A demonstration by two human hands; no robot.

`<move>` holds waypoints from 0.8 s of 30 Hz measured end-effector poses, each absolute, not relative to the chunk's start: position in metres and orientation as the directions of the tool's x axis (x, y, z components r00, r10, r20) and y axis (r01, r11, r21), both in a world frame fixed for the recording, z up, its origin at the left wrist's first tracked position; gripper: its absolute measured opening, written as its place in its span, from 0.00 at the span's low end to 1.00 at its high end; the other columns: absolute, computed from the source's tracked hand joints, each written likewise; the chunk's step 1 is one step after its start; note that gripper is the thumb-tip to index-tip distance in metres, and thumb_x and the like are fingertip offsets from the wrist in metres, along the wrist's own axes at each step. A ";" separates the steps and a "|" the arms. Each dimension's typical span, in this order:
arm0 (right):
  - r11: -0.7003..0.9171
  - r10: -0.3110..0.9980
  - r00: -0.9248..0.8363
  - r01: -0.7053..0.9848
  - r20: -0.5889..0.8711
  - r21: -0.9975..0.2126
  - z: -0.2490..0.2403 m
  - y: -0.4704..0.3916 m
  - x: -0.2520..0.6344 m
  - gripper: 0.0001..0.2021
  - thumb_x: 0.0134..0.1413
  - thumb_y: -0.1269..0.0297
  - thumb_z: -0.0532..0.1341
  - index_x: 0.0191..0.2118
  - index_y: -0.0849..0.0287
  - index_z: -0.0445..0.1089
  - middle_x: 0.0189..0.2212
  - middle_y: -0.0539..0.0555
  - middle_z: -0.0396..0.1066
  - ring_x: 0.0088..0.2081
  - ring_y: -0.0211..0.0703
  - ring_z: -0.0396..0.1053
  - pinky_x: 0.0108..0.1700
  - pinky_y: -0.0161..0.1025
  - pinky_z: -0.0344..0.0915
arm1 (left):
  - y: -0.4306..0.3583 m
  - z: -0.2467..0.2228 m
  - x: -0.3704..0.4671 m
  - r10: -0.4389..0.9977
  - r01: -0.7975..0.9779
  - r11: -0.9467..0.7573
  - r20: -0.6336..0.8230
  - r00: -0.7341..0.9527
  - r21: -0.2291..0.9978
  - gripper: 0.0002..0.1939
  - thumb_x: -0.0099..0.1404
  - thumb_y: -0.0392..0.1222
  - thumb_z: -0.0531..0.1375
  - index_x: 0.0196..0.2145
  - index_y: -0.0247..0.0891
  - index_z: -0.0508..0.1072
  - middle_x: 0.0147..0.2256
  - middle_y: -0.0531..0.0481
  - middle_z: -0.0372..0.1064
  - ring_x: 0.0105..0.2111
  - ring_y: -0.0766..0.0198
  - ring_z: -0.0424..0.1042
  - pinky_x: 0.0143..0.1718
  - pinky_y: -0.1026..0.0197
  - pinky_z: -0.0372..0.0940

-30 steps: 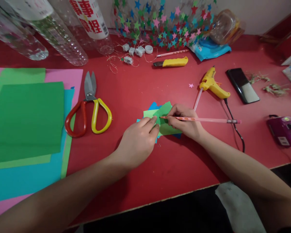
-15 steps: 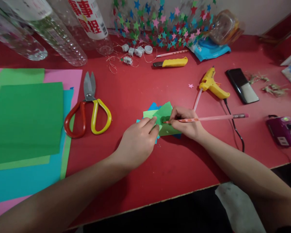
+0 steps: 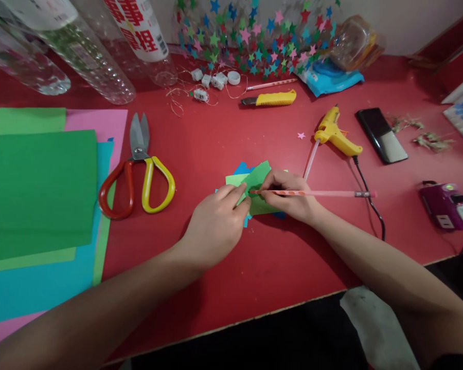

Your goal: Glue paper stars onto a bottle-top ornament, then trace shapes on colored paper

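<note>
Head view, right hand: the right hand is closed around a slim pink pencil with orange-red markings, its tip at the paper beside the left fingertips.
Left hand: the left hand is half-curled, fingertips on the paper; cannot tell whether it pinches.
Paper under the hands: a small green paper piece lies over light-green and blue ones, midway between the near and far edges of the red surface.
Left of the hands: metal scissors with one red and one yellow handle, blades slightly parted, beside a large dark-green sheet on other coloured sheets.
Toward the far edge: a yellow-handled cutter.
Right of the hands: a yellow glue gun, then a black phone.
Near edge, right: a purple plastic box.
</note>
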State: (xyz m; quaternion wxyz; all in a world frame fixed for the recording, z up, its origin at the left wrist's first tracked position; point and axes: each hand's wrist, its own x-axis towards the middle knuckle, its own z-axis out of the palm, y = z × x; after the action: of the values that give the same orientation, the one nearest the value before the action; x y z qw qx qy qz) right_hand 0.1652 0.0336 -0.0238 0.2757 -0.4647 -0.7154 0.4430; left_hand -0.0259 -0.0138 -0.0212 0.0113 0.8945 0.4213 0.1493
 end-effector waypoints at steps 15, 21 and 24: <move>0.173 0.931 -0.363 0.387 0.023 -0.906 -0.031 0.032 0.166 0.03 0.45 0.70 0.58 0.26 0.58 0.62 0.19 0.44 0.62 0.21 0.30 0.54 0.23 0.31 0.50 | -0.012 -0.021 -0.029 0.735 0.735 -0.665 0.293 0.612 0.133 0.16 0.64 0.29 0.50 0.41 0.27 0.77 0.48 0.33 0.73 0.44 0.50 0.72 0.42 0.50 0.72; 0.165 0.960 -0.275 0.396 0.055 -0.903 -0.032 0.033 0.166 0.03 0.43 0.69 0.58 0.23 0.58 0.61 0.18 0.44 0.61 0.20 0.30 0.54 0.22 0.31 0.51 | -0.012 -0.021 -0.030 0.727 0.725 -0.675 0.293 0.621 0.138 0.17 0.65 0.29 0.50 0.42 0.26 0.77 0.47 0.32 0.73 0.45 0.49 0.72 0.43 0.50 0.72; 0.147 0.971 -0.235 0.415 0.051 -0.898 -0.030 0.033 0.165 0.03 0.41 0.69 0.57 0.22 0.58 0.60 0.17 0.44 0.60 0.20 0.30 0.54 0.22 0.31 0.50 | -0.012 -0.022 -0.030 0.731 0.723 -0.675 0.270 0.627 0.148 0.17 0.65 0.28 0.50 0.43 0.26 0.77 0.48 0.32 0.73 0.47 0.49 0.72 0.44 0.50 0.72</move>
State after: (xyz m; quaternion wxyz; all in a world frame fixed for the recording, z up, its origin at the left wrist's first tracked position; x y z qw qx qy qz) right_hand 0.1653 0.0332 -0.0300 0.3446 -0.5138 -0.6745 0.4029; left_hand -0.0297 -0.0122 -0.0219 0.0127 0.9019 0.4028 0.1553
